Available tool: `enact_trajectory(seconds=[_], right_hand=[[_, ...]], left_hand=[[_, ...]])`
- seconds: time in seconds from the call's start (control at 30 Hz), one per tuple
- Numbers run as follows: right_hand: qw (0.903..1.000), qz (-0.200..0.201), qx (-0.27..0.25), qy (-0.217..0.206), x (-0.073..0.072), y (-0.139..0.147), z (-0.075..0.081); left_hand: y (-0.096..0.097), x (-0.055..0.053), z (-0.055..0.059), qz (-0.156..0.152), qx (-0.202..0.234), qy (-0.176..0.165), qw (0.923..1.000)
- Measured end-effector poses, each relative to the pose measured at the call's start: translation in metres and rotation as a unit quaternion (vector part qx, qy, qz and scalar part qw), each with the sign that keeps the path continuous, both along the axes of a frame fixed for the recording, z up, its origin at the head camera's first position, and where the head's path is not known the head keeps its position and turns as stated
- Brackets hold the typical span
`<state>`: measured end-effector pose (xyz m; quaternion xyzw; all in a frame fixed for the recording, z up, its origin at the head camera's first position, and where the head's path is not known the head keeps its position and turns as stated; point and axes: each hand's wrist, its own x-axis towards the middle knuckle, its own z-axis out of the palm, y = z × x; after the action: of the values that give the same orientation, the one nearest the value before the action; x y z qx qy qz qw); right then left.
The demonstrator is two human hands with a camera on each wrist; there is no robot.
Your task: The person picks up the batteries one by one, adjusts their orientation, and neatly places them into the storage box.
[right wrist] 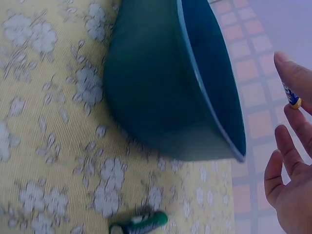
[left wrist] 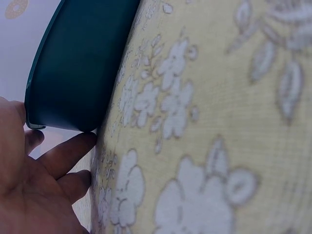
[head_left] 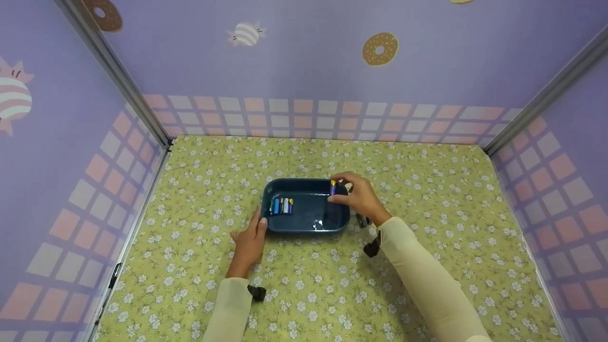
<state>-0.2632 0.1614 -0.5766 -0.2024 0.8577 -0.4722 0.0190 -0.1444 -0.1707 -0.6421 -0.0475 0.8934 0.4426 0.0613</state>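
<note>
A dark teal plastic tub (head_left: pixel 308 231) stands on the flowered tablecloth. My left hand (head_left: pixel 250 240) holds its near left corner, thumb at the rim; in the left wrist view, fingers reach the base of the tub's wall (left wrist: pixel 80 68). Between thumb and fingertips, my right hand (head_left: pixel 358 194) pinches a purple-blue battery with a yellow end (head_left: pixel 333 187), held upright over the tub's right part. Its yellow end also shows in the right wrist view, below the thumb (right wrist: pixel 295 78). Several batteries (head_left: pixel 282 206) stand side by side at the tub's left end.
Outside the tub, by its right end, a green-and-dark battery (right wrist: pixel 141 223) lies on the tablecloth (head_left: pixel 304 294); the head view shows dark batteries (head_left: pixel 364 220) there, partly behind the right wrist. Purple walls with a checked border (head_left: pixel 327 121) enclose the table at the back and sides.
</note>
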Motion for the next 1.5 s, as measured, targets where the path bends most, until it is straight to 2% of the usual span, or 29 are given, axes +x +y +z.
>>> enact_trajectory(seconds=[0.33,0.63,1.07,1.3,1.5], right_hand=[[0.9997,0.021,-0.012,-0.01,-0.006,-0.029,-0.001],[0.9987,0.046,-0.019,-0.006,-0.01,-0.057,-0.012],[0.9974,0.062,0.012,-0.035,-0.009,-0.09,-0.03],[0.9963,0.067,0.038,-0.039,-0.007,-0.099,-0.043],[0.9958,0.067,0.04,-0.047,-0.006,-0.102,-0.049]], left_hand=[[0.001,0.0,0.0,-0.001,0.003,-0.005,1.0],[0.001,0.001,-0.001,-0.001,0.015,0.005,0.9999],[-0.001,0.0,-0.002,0.001,0.01,-0.002,0.9999],[0.0,0.0,-0.002,0.007,0.008,-0.015,0.9998],[0.0,0.0,-0.002,0.009,0.013,-0.024,0.9996]])
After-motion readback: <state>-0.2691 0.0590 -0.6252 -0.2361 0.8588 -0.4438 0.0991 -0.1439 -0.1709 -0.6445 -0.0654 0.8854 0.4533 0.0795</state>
